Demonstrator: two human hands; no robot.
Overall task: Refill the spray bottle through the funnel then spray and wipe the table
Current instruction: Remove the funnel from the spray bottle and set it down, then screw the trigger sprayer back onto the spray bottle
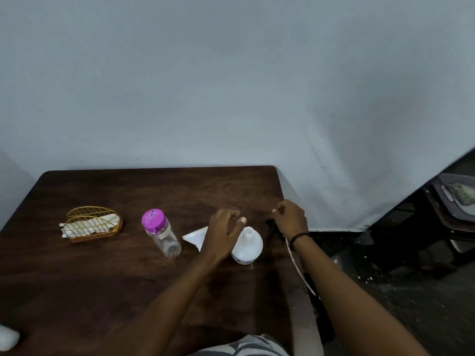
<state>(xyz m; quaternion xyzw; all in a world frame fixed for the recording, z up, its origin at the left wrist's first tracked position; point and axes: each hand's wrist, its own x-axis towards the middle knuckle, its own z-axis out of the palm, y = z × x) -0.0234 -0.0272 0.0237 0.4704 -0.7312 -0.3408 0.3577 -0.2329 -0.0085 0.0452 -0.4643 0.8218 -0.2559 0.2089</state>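
Spray bottle (247, 249), white and round-bodied, stands uncapped near the right edge of the dark wooden bench (108, 278), its open neck bare and, by the look of it, ready to take a funnel. The left hand (223, 235) hovers just beside the neck with fingers loosely spread, gripping nothing, and partly covers a white funnel-like piece (194, 236) lying on the bench behind it; whether the fingers touch the bottle cannot be told. The right hand (289, 217), a dark band at its wrist, is curled round a black part (272, 228), probably the sprayer head, from which a thin pale dip tube (299, 265) trails down toward the bench edge — held clear, it seems, to leave the neck open. A clear bottle with a purple cap (160, 232) stands left of the funnel, a likely source for the refill. Farther left sits a gold wire holder of white napkins (92, 224), presumably for wiping.
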